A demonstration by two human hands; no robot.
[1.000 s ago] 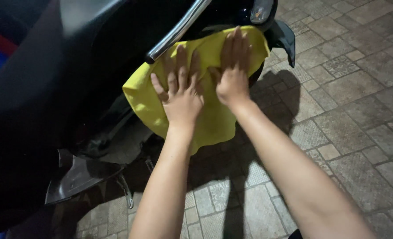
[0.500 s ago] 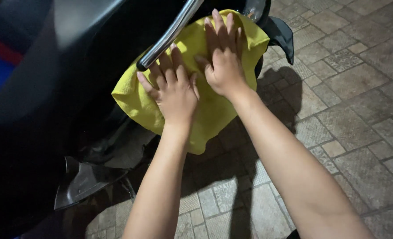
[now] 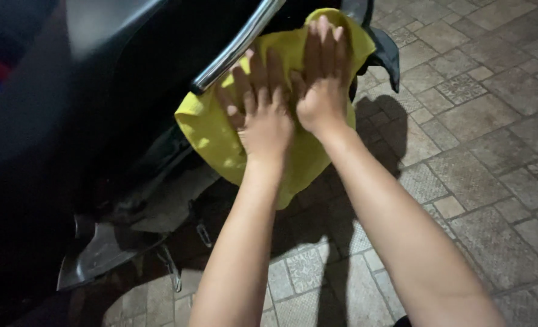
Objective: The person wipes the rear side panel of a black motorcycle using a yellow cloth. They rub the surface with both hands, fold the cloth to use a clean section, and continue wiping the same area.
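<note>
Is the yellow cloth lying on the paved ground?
No, both the left hand and right hand press the yellow cloth flat against the dark scooter body, above the paving.

One head-worn camera looks steeply down and forward along both bare forearms, close in. The dark glossy scooter body fills the frame from 9 to 12 o'clock; grey patterned paving stones spread from 1 to 6 o'clock.

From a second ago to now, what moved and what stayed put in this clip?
Both hands slid the yellow cloth up the dark scooter body, toward the chrome rail. The right hand moved further ahead than the left hand. Both palms remain flat on the cloth, nothing gripped or released. The scooter and paved ground are unchanged.
</note>
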